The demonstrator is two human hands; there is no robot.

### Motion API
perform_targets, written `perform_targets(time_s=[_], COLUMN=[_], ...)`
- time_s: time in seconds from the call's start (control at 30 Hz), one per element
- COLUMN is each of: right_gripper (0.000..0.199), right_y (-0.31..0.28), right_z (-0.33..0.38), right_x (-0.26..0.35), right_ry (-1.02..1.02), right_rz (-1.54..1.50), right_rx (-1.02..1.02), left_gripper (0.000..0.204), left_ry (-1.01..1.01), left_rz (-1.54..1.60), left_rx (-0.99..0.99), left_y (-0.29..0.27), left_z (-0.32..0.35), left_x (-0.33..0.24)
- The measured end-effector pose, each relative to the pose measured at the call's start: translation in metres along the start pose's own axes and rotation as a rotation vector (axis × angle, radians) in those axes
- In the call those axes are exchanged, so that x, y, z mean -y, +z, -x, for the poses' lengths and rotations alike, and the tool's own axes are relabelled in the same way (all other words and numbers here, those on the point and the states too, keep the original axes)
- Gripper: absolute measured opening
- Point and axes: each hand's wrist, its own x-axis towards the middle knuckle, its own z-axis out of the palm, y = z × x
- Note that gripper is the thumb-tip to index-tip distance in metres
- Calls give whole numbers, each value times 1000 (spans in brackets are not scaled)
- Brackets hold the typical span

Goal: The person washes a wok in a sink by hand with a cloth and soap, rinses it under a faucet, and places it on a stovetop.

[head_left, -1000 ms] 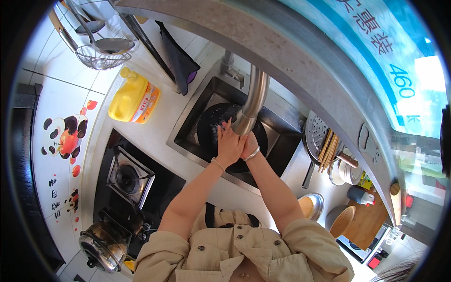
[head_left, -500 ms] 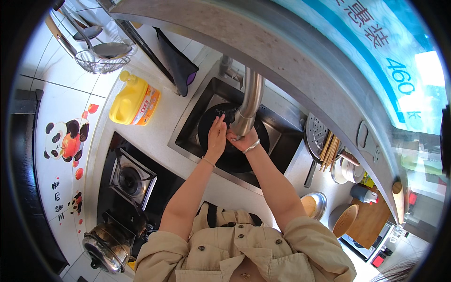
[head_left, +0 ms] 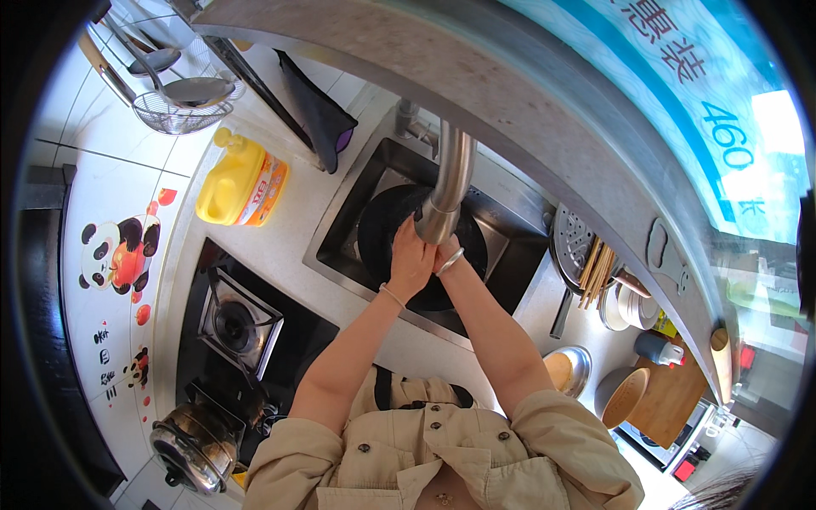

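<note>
My left hand (head_left: 411,263) and my right hand (head_left: 445,254) are pressed together below the curved metal faucet (head_left: 450,174). The left hand's fingers are closed, their tips hidden by the faucet head. Most of the right hand lies behind the left one and the spout; the part that shows looks closed. What they hold between them is hidden. A round black pan (head_left: 378,223) rests in the sink (head_left: 387,161) under both hands. A bracelet circles each wrist.
Left of the sink stand a yellow jug (head_left: 242,183) and a black gas stove (head_left: 285,327). On the right are a strainer pan (head_left: 571,234), chopsticks (head_left: 597,272), a metal bowl (head_left: 578,367) and a wooden board (head_left: 671,399). A grey ledge (head_left: 544,93) crosses above the faucet.
My left hand has moved right and slightly down, closing against my right hand. The dark, crumpled clump seen beside my fingers before is out of sight now.
</note>
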Motion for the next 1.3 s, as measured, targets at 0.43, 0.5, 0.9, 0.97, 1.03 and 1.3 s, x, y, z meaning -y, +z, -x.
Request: perform_targets(time_s=[0.43, 0.5, 0.9, 0.97, 1.03, 1.3], right_gripper=[26, 20, 36, 37, 38, 24], right_y=[4, -6, 36, 39, 43, 36], right_z=[10, 2, 14, 14, 17, 23], right_x=[-18, -12, -5, -6, -6, -3], right_ry=[101, 83, 124, 65, 58, -61], right_rz=[-128, -171, -20, 32, 91, 233], right_rx=[-102, -119, 136, 107, 82, -39], left_gripper=[49, 50, 38, 36, 36, 42], left_ry=[-65, -140, -288, -284, -261, -442], left_rz=[-7, 83, 232, 228, 242, 672], left_rx=[-186, -191, -225, -236, -249, -124], left_y=[-18, -18, -15, -17, -19, -26], left_z=[-9, -6, 12, 13, 11, 6], left_x=[51, 61, 82, 83, 83, 50])
